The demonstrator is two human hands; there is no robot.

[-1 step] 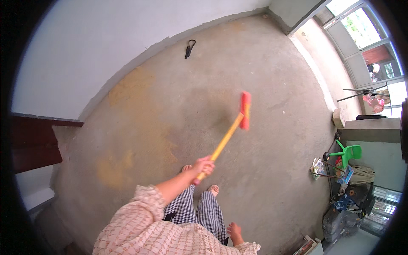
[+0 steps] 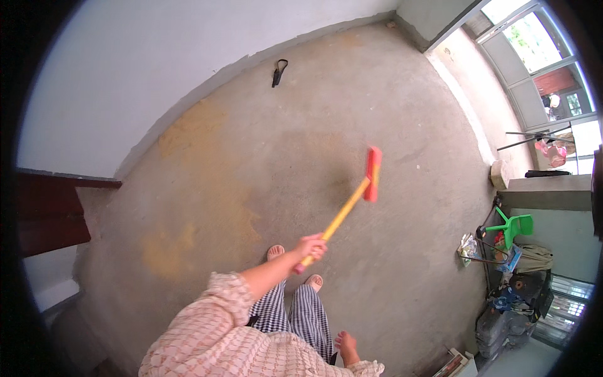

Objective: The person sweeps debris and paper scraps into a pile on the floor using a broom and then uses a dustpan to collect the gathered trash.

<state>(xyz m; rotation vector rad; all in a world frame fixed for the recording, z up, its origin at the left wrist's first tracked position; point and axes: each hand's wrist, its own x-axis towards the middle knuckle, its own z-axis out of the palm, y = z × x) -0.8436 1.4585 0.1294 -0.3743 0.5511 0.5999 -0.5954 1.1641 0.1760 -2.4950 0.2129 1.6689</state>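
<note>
My left hand (image 2: 313,247) is closed around the yellow handle of a T-shaped tool with a red crosswise head (image 2: 373,174). The handle's pinkish end sticks out below the fist, over my feet. The head is held out ahead and to the right, apparently above the floor; its exact height and kind I cannot tell. Low at my right side hangs my right hand (image 2: 347,344), its fingers loosely apart and holding nothing. Beneath the tool lies the grey concrete floor (image 2: 402,239), with yellowish stains on the left.
A black strap-like item (image 2: 279,73) lies near the far wall. To the right stand a green child's chair (image 2: 516,226), a heap of bags (image 2: 502,327) and a pale block (image 2: 500,174) beside the doorway. A dark red door (image 2: 50,213) is at the left.
My left hand has shifted slightly right, and the tool's red head has swung right and a little nearer. My right hand has barely moved.
</note>
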